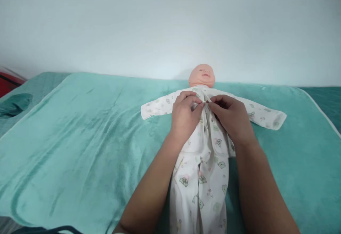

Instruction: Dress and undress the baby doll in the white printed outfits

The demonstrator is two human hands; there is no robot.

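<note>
The doll's head (201, 76) looks like smooth plastic; the jacket (195, 139) and trousers (213, 189) are matt cloth, the blanket (80, 138) velvety, the wall (133, 24) smooth.

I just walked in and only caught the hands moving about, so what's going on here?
A person is bent on a doll dressed in a patterned white top and matching trousers. The left hand and right hand meet at the upper front of the top, each pinching its fabric between thumb and fingers. Whether a fastener is there is too small to tell. The doll lies face up on a green blanket, sleeves spread out to both sides.
</note>
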